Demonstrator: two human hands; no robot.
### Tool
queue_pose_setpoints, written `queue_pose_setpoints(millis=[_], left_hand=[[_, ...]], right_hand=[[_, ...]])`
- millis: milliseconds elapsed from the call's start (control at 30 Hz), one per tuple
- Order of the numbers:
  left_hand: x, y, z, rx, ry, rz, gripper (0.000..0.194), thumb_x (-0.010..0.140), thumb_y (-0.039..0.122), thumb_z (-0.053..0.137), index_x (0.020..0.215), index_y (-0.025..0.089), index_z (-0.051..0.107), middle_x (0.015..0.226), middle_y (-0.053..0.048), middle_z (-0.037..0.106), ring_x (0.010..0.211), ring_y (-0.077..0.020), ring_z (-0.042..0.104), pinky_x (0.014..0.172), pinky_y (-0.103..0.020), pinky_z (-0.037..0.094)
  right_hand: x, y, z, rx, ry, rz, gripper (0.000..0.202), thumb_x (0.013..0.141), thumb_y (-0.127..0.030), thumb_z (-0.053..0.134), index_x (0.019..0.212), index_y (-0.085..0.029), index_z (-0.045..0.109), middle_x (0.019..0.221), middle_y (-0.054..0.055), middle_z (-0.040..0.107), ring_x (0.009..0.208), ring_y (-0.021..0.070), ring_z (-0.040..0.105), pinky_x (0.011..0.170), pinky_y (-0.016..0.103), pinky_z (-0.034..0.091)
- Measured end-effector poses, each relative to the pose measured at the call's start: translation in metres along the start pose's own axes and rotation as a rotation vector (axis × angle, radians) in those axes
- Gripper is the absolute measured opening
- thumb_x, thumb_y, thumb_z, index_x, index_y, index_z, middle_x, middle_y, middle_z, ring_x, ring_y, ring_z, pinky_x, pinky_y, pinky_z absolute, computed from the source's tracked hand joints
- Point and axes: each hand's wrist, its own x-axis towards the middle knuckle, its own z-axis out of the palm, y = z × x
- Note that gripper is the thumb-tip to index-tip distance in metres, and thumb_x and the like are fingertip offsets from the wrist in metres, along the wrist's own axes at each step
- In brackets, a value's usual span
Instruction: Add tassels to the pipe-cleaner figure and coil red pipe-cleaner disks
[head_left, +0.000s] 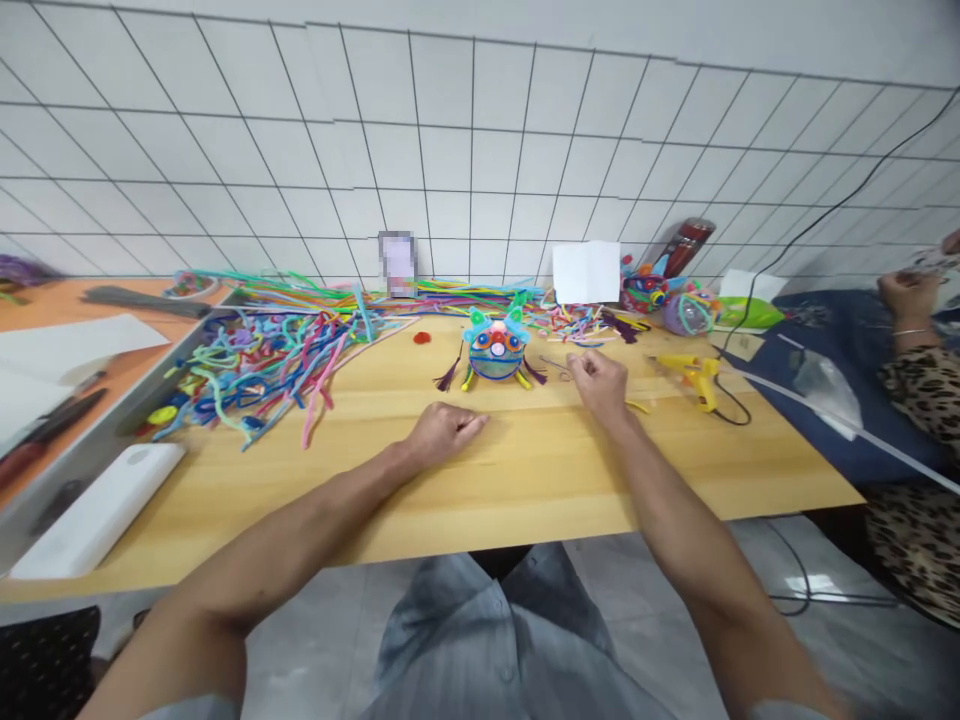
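A round figure of coloured pipe cleaners (496, 350), with blue ears, orange-ringed eyes, a red nose and dark tassels at its sides, stands upright on the wooden table (480, 510). My left hand (448, 433) rests on the table in front of it and to the left, fingers curled in, nothing visible in them. To the figure's right, my right hand (598, 382) is closed, its fingertips at the end of a thin dark item (553, 361), too small to name. Neither hand touches the figure. A small red piece (422, 338) lies to its left.
Loose pipe cleaners (262, 365) heap up at left, near a white case (101, 510). A yellow glue gun (697, 380) with a black cord lies right, below more figures (690, 312) and a flask (688, 245). Another person's hand (906, 298) shows far right.
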Motion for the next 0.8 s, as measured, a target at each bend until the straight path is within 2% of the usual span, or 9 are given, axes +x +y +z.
queue_pose_setpoints(millis=[133, 233, 333, 500, 600, 700, 800], left_hand=[[0.001, 0.000, 0.000, -0.025, -0.017, -0.041, 0.056, 0.098, 0.049, 0.045, 0.055, 0.020, 0.025, 0.051, 0.005, 0.023, 0.049, -0.0085, 0.025, 0.053, -0.028, 0.019], [0.002, 0.000, -0.002, -0.062, -0.027, -0.089, 0.056, 0.098, 0.051, 0.046, 0.056, 0.020, 0.025, 0.053, 0.004, 0.022, 0.050, -0.0083, 0.024, 0.053, -0.027, 0.020], [0.002, -0.001, -0.004, -0.150, -0.006, -0.172, 0.058, 0.097, 0.055, 0.048, 0.057, 0.021, 0.023, 0.056, 0.004, 0.021, 0.052, -0.0080, 0.023, 0.052, -0.026, 0.020], [-0.001, -0.001, -0.008, -0.246, 0.012, -0.244, 0.059, 0.096, 0.056, 0.048, 0.057, 0.021, 0.021, 0.057, 0.004, 0.020, 0.053, -0.0075, 0.020, 0.051, -0.026, 0.018], [-0.004, -0.001, -0.010, -0.248, 0.005, -0.244, 0.058, 0.098, 0.052, 0.047, 0.057, 0.020, 0.021, 0.057, 0.004, 0.019, 0.052, -0.0074, 0.019, 0.050, -0.026, 0.017], [-0.008, 0.001, -0.011, -0.221, 0.035, -0.212, 0.057, 0.101, 0.043, 0.050, 0.057, 0.019, 0.023, 0.054, 0.004, 0.021, 0.049, -0.0075, 0.021, 0.049, -0.026, 0.019], [-0.011, 0.003, -0.012, -0.168, 0.094, -0.077, 0.050, 0.100, 0.025, 0.053, 0.057, 0.019, 0.029, 0.051, 0.005, 0.029, 0.045, -0.0077, 0.029, 0.048, -0.027, 0.022]], right_hand=[[0.008, 0.018, -0.013, 0.052, 0.083, 0.074, 0.042, 0.092, -0.046, 0.058, 0.059, -0.024, 0.042, 0.056, -0.006, 0.038, 0.057, 0.0128, 0.038, 0.060, 0.030, 0.033], [0.014, 0.033, -0.025, 0.074, 0.188, 0.150, 0.044, 0.095, -0.047, 0.053, 0.060, -0.025, 0.037, 0.058, -0.006, 0.033, 0.059, 0.0130, 0.035, 0.060, 0.030, 0.030], [0.017, 0.039, -0.029, 0.098, 0.227, 0.208, 0.045, 0.095, -0.051, 0.054, 0.061, -0.024, 0.042, 0.059, -0.006, 0.037, 0.060, 0.0136, 0.036, 0.061, 0.030, 0.030], [0.009, 0.022, -0.020, 0.144, 0.137, 0.238, 0.050, 0.096, -0.060, 0.055, 0.061, -0.025, 0.043, 0.058, -0.005, 0.039, 0.058, 0.0148, 0.037, 0.059, 0.031, 0.031], [-0.003, 0.007, -0.012, 0.210, 0.026, 0.306, 0.052, 0.096, -0.063, 0.056, 0.062, -0.026, 0.044, 0.057, -0.004, 0.040, 0.056, 0.0153, 0.036, 0.055, 0.030, 0.031], [-0.015, -0.004, -0.008, 0.243, -0.071, 0.324, 0.051, 0.098, -0.062, 0.056, 0.062, -0.026, 0.047, 0.057, -0.003, 0.043, 0.057, 0.0167, 0.040, 0.055, 0.030, 0.034], [-0.027, -0.005, -0.005, 0.217, -0.164, 0.340, 0.042, 0.099, -0.057, 0.056, 0.071, -0.026, 0.060, 0.060, -0.001, 0.052, 0.059, 0.0190, 0.049, 0.058, 0.032, 0.041]])
